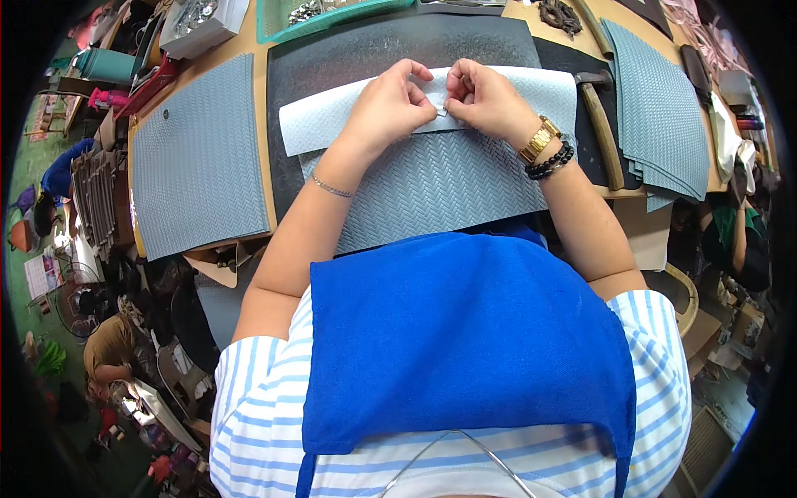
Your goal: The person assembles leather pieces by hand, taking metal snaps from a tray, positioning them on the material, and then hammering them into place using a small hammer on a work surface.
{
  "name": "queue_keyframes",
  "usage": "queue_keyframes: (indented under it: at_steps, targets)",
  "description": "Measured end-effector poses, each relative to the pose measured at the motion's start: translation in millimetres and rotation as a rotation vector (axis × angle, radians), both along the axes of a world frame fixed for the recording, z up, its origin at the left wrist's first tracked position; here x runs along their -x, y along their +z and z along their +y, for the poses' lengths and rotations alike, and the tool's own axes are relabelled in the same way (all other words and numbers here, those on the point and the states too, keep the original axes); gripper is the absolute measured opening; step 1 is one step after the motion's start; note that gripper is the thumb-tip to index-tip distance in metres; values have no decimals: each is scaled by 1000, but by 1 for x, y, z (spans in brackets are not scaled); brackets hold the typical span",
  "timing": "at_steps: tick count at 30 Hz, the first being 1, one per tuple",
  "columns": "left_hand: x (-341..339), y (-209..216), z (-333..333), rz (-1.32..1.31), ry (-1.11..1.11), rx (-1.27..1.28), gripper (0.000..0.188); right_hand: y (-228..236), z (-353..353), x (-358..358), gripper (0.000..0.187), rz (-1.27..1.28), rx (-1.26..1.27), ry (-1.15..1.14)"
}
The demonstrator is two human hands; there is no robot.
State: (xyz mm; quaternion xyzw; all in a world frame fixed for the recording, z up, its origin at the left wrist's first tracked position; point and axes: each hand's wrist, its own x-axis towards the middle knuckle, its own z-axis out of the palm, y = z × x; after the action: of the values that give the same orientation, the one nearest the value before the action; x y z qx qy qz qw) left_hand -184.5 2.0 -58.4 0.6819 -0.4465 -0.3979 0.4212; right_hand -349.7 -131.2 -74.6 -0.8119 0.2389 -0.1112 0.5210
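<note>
A grey-blue sheet with an embossed herringbone weave (pixel 440 183) lies in front of me. Its far part is folded back and shows a whitish underside (pixel 324 112). Over that fold my left hand (pixel 394 100) is closed, its thumb tip against a small shiny metal piece (pixel 442 108). From the other side my right hand (pixel 488 98) pinches at the same piece with thumb and forefinger. The fingers partly cover the piece, so its exact kind cannot be made out. Both hands touch the sheet's fold. Beneath the sheet is a dark board (pixel 349 58).
Stacks of grey-blue woven-pattern sheets lie at left (pixel 203 158) and right (pixel 664 116). A wooden-handled hammer (pixel 603 137) rests just right of the sheet. Beyond the board stand a green tray (pixel 270 21) of metal parts and a white box (pixel 199 29). Another person (pixel 112 349) is at lower left.
</note>
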Motion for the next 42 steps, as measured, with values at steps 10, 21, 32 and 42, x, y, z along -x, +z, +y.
queue_keyframes:
  at_steps: [10,21,32,42]
  targets:
    - [3,-5,5,-122,53,18,46,2,4,1,27,-22,-223,-63]
    - [3,-7,5,-90,27,61,37,9,9,-5,26,31,-68,-49]
    - [7,-6,6,-36,50,54,39,3,8,0,25,-11,-85,-58]
    - [13,-2,15,-293,98,53,44,4,5,-1,30,12,-198,-77]
